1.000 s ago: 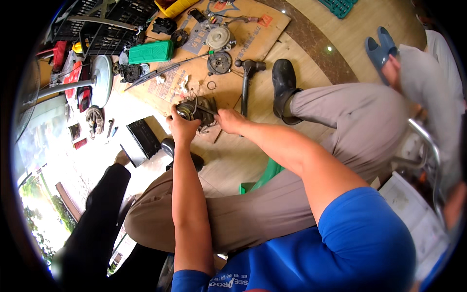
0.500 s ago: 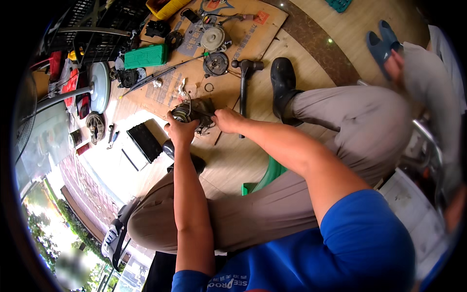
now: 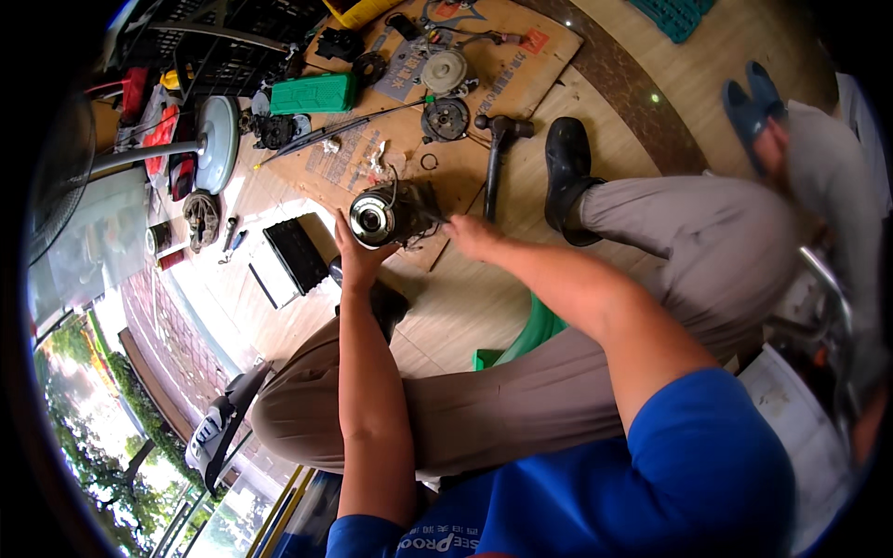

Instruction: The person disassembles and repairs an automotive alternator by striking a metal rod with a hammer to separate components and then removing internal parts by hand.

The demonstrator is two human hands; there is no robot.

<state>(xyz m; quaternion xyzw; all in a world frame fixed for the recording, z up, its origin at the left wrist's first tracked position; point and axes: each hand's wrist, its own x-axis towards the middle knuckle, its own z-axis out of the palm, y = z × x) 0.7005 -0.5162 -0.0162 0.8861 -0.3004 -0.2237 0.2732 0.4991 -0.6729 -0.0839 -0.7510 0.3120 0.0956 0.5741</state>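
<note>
A dark metal compressor (image 3: 409,206) is tipped on the cardboard sheet (image 3: 484,79), its shiny round pulley end (image 3: 370,219) turned up toward me. My left hand (image 3: 358,258) grips it from the near left, thumb up along the pulley's side and the fingers partly hidden beneath. Just right of the compressor is my right hand (image 3: 474,238), its fingers closed. A thin dark piece shows between it and the compressor body, too small to name. Beyond lie a small black ring (image 3: 429,162), crumpled white tissue (image 3: 376,158) and a round clutch part (image 3: 446,119).
A hammer (image 3: 498,153) lies right of the cardboard, near my black shoe (image 3: 569,163). Farther off are a pale round pulley (image 3: 443,71), a green case (image 3: 312,93) and a fan base (image 3: 218,144). A black box (image 3: 296,256) sits at left. Another person's sandalled feet (image 3: 749,107) are at right.
The compressor has been turned so its pulley face shows more fully upward. My left hand has shifted lower round its side. The whole view has moved slightly, sliding the scene rightward.
</note>
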